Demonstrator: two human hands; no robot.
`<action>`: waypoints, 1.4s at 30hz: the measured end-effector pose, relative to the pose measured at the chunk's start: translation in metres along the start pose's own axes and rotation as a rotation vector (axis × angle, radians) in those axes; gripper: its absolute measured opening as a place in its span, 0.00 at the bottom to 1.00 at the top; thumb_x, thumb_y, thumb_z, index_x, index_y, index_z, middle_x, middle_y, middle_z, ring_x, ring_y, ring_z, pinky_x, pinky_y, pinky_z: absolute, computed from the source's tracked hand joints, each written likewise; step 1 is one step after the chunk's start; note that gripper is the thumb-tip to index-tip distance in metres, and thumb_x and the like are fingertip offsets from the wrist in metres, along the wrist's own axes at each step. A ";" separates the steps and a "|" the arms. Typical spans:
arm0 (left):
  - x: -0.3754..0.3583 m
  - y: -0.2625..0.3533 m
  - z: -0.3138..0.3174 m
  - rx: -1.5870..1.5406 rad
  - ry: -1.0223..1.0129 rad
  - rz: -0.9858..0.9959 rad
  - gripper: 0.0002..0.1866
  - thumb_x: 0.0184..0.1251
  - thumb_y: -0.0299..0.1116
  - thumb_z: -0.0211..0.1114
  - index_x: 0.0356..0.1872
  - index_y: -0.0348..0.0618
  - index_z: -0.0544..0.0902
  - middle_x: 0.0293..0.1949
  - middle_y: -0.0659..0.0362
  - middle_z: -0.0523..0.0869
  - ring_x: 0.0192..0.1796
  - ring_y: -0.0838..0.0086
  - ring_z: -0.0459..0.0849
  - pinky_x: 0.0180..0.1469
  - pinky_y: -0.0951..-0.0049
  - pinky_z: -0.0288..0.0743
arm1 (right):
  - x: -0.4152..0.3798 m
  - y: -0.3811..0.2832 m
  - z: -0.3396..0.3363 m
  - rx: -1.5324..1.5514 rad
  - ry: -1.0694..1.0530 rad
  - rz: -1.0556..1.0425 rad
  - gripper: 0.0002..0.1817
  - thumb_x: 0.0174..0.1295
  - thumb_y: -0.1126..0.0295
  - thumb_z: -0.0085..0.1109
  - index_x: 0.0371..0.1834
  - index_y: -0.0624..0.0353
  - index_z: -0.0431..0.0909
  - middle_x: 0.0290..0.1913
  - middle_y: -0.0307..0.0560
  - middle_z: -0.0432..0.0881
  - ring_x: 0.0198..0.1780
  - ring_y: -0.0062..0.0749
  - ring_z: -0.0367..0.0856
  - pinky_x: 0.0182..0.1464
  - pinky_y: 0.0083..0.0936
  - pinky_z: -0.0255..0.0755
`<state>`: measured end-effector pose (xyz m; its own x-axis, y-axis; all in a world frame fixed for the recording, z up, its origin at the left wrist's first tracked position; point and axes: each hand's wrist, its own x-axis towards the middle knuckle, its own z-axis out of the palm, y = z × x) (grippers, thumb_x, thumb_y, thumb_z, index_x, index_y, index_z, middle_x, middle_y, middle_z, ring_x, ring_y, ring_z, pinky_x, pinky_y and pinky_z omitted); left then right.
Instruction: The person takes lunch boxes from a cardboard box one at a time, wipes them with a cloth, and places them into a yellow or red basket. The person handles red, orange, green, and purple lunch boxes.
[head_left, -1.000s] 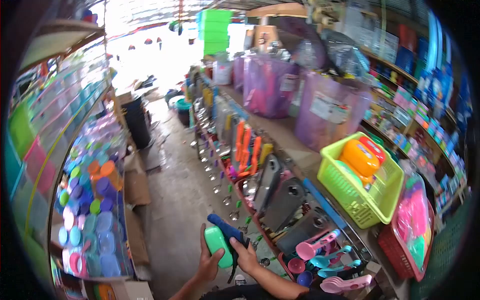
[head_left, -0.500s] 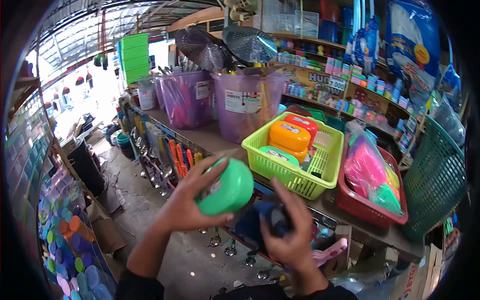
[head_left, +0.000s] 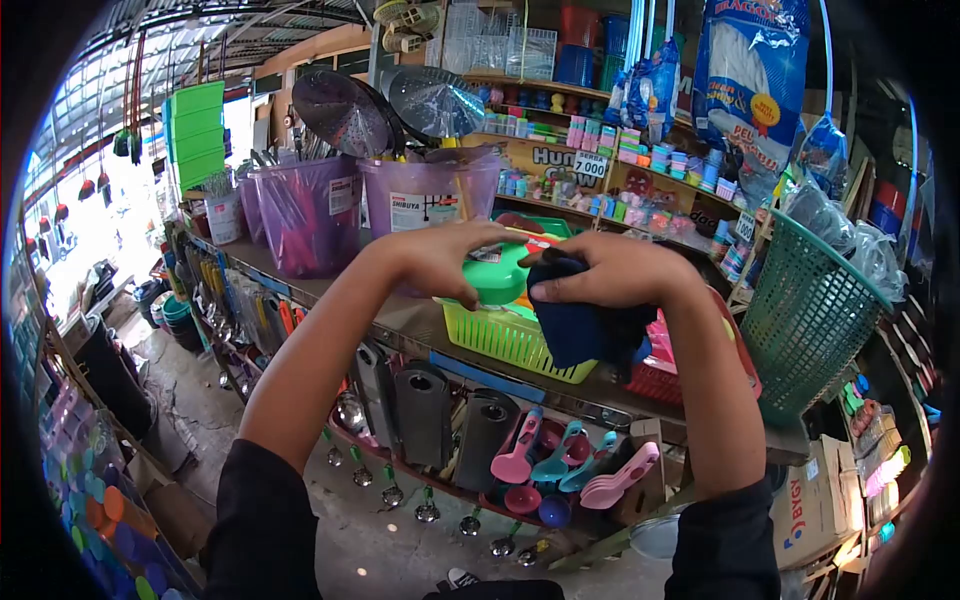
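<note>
My left hand (head_left: 438, 258) grips a rounded green plastic container (head_left: 498, 277), thumb at its lower edge and fingers over the top. It is held over the yellow-green basket (head_left: 500, 336), which shows slatted sides. Bunched in my right hand (head_left: 632, 270) is a dark blue cloth (head_left: 572, 325), which hangs down in front of the basket's right part. Both hands are close together, the cloth just right of the container. Most of the basket's inside is hidden behind my hands, with a little orange and red showing.
Purple tubs (head_left: 305, 215) with utensils and large strainers stand left on the shelf. A red basket (head_left: 745, 370) is partly behind my right arm, beside a tall green basket (head_left: 815, 300). Pink and blue scoops (head_left: 517, 450) hang below the shelf edge.
Both hands have reached forward, bringing the green container and the dark cloth over the yellow-green basket. The view has shifted, with the shelf items now further left.
</note>
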<state>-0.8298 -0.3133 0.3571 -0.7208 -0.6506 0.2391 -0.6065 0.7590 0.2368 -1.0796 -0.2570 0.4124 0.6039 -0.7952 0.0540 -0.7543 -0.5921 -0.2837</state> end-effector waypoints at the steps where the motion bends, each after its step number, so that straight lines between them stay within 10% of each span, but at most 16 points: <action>1: 0.009 -0.002 0.000 0.014 -0.066 -0.048 0.52 0.43 0.37 0.76 0.76 0.49 0.61 0.73 0.48 0.65 0.76 0.56 0.62 0.78 0.61 0.53 | 0.000 0.001 0.002 -0.020 -0.023 0.114 0.36 0.59 0.42 0.64 0.65 0.55 0.76 0.58 0.58 0.82 0.59 0.47 0.81 0.61 0.34 0.72; 24: 0.035 -0.026 0.052 -0.121 0.055 0.001 0.21 0.72 0.42 0.61 0.61 0.44 0.80 0.61 0.47 0.74 0.68 0.55 0.70 0.71 0.59 0.61 | 0.015 0.031 0.052 -0.182 0.003 0.197 0.26 0.66 0.45 0.53 0.52 0.57 0.82 0.48 0.60 0.85 0.51 0.54 0.83 0.55 0.44 0.75; 42: 0.003 -0.006 0.045 0.047 0.247 0.027 0.11 0.68 0.36 0.66 0.45 0.41 0.87 0.46 0.49 0.83 0.51 0.54 0.81 0.56 0.60 0.74 | -0.018 0.012 0.046 -0.121 -0.045 0.169 0.25 0.60 0.56 0.56 0.58 0.55 0.80 0.53 0.58 0.84 0.53 0.53 0.82 0.56 0.40 0.76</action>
<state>-0.8431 -0.3187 0.3144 -0.6366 -0.6125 0.4685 -0.6074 0.7726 0.1848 -1.0880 -0.2435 0.3640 0.4752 -0.8794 -0.0285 -0.8696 -0.4645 -0.1674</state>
